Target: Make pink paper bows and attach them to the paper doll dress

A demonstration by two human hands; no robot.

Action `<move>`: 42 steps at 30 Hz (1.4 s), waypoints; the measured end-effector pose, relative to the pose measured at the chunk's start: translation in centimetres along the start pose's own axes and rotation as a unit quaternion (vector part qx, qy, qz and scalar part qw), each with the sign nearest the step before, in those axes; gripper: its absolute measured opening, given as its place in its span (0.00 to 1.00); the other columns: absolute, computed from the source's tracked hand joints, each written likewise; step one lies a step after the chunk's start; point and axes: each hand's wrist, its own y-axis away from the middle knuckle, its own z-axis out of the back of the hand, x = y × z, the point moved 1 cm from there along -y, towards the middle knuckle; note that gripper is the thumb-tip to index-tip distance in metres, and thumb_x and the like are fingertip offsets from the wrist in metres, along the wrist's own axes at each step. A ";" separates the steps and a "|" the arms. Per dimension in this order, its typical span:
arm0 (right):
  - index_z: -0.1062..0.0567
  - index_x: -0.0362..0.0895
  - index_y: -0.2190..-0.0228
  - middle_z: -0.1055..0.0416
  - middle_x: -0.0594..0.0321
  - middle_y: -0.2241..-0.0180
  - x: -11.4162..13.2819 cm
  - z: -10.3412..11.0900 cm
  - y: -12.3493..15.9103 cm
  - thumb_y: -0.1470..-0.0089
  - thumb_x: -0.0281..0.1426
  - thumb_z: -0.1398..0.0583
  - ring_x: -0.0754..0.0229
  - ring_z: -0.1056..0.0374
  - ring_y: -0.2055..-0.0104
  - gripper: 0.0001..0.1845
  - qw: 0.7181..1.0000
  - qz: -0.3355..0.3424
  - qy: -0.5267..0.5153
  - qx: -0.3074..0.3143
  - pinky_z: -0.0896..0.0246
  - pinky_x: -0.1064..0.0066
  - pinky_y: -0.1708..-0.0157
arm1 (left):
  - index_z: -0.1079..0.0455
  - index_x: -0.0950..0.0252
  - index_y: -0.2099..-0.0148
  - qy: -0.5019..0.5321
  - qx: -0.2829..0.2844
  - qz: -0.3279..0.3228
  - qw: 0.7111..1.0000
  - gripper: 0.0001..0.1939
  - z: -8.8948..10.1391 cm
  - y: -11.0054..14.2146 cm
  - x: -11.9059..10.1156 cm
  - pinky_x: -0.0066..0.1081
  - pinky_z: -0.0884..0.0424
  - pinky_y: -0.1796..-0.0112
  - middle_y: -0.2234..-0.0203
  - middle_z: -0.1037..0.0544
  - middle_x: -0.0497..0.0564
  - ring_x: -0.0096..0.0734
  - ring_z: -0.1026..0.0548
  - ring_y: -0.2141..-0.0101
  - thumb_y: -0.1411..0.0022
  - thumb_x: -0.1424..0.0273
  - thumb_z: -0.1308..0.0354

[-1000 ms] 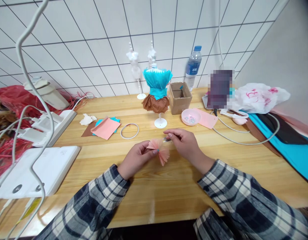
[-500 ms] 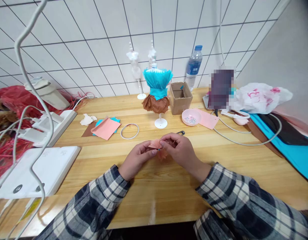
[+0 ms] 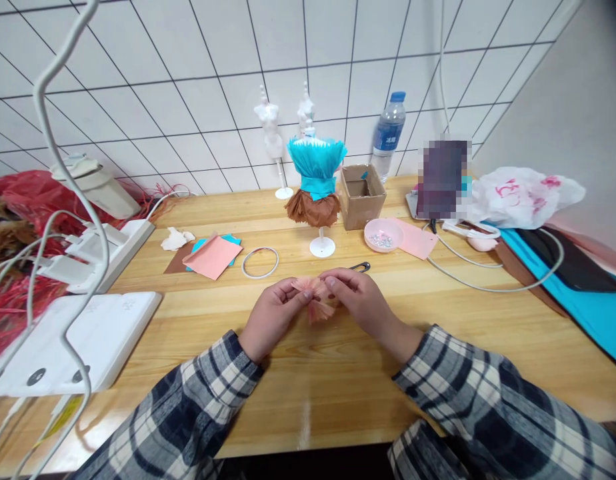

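Between my hands, just above the table, is a pleated peach paper flower [image 3: 318,312]. My left hand [image 3: 278,308] pinches it near its gathered middle, thumb on top. My right hand [image 3: 358,293] has its thumb and fingers closed on the flower's right edge; the fingertips are partly hidden. Beyond them stands a small white mannequin on a stand [image 3: 322,247], wearing a turquoise paper top [image 3: 317,163] and a brown ruffled paper skirt [image 3: 314,210]. Small black-handled scissors or a clip [image 3: 361,267] lie behind my right hand, mostly covered.
Left of the mannequin are a ring-shaped roll [image 3: 261,263] and folded paper squares [image 3: 214,257]. To its right stand a cardboard box [image 3: 364,200], a pink dish of beads [image 3: 384,243] and a water bottle [image 3: 389,130]. A white cable [image 3: 71,333] hangs at the left.
My left hand's thumb has shifted onto the flower's middle. The flower has turned and moved slightly left, and my right fingers have slid toward its right edge.
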 end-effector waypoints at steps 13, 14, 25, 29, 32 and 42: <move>0.23 0.42 0.72 0.25 0.62 0.72 -0.3 0.6 -0.5 0.46 0.38 0.43 0.61 0.32 0.69 0.14 0.997 -0.002 0.027 0.068 0.39 0.72 0.69 | 0.31 0.67 0.68 -0.165 0.076 0.020 0.983 0.13 -0.4 0.7 0.0 0.24 0.40 0.78 0.82 0.26 0.47 0.24 0.32 0.81 0.43 0.60 0.39; 0.23 0.42 0.71 0.25 0.62 0.72 -0.3 0.5 -0.4 0.47 0.38 0.41 0.62 0.32 0.70 0.13 0.996 -0.003 0.030 0.083 0.38 0.72 0.70 | 0.31 0.67 0.68 -0.162 0.084 0.025 0.983 0.13 -0.4 0.7 0.0 0.24 0.40 0.78 0.82 0.25 0.47 0.25 0.32 0.81 0.43 0.60 0.40; 0.27 0.42 0.72 0.30 0.65 0.77 -0.1 1.4 -0.6 0.49 0.39 0.39 0.65 0.37 0.77 0.12 0.997 -0.008 0.002 -0.079 0.41 0.74 0.77 | 0.26 0.66 0.61 -0.089 0.062 0.045 0.993 0.13 0.1 0.4 -0.5 0.27 0.32 0.64 0.67 0.21 0.50 0.30 0.26 0.67 0.47 0.65 0.35; 0.28 0.42 0.73 0.35 0.69 0.81 -0.4 1.4 -0.8 0.51 0.41 0.38 0.67 0.40 0.80 0.14 0.995 -0.035 -0.067 -0.060 0.42 0.75 0.81 | 0.27 0.67 0.60 0.039 0.014 0.045 0.998 0.12 0.3 0.2 -0.5 0.30 0.31 0.60 0.66 0.20 0.51 0.31 0.24 0.65 0.47 0.69 0.34; 0.28 0.42 0.73 0.35 0.69 0.81 -0.6 1.3 -0.9 0.53 0.42 0.37 0.68 0.40 0.81 0.15 0.992 -0.065 -0.098 -0.043 0.42 0.76 0.81 | 0.27 0.67 0.59 0.164 0.009 0.007 0.986 0.10 0.6 0.2 -0.6 0.31 0.31 0.56 0.64 0.21 0.52 0.31 0.24 0.61 0.44 0.70 0.37; 0.27 0.42 0.70 0.28 0.65 0.78 -0.7 0.2 -0.3 0.52 0.43 0.37 0.65 0.34 0.78 0.17 0.990 -0.087 -0.099 -0.049 0.38 0.75 0.80 | 0.29 0.66 0.54 0.191 0.047 0.094 0.976 0.15 0.0 0.3 0.3 0.28 0.30 0.56 0.57 0.23 0.55 0.32 0.25 0.56 0.43 0.68 0.36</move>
